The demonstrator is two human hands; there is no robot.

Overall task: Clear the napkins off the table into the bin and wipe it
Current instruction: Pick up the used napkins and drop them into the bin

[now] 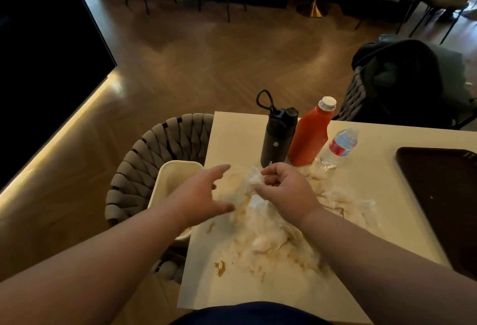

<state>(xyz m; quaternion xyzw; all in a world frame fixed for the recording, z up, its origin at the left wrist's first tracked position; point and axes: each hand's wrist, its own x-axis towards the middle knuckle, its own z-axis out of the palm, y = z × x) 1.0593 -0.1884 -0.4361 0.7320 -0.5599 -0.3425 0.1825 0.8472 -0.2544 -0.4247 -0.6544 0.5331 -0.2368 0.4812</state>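
Head view: heap of crumpled white paper napkins (pixel 260 224), soaked brown in places, sprawled across the near half of the pale square table (pixel 374 234). Pinched at the heap's 12 o'clock edge between the curled fingers and thumb of the right hand (pixel 284 190): one crumpled white wad (pixel 251 181). Off at 10 o'clock, left hand (pixel 204 193) over the table edge, fingers straight and spread, gripping nothing. Cream plastic bin (pixel 175 172) at 9 o'clock, just beside the table, set on a grey woven chair (pixel 144 170). Brown liquid smears (pixel 220 265) at 7 o'clock. Farther out, 12 to 1 o'clock: black flask (pixel 276 139), red squeeze bottle (pixel 309 139), clear water bottle (pixel 338 149); dark tray (pixel 438 195) at 3 o'clock. Judged early going: nearly all napkins yet to be binned, wiping not begun.
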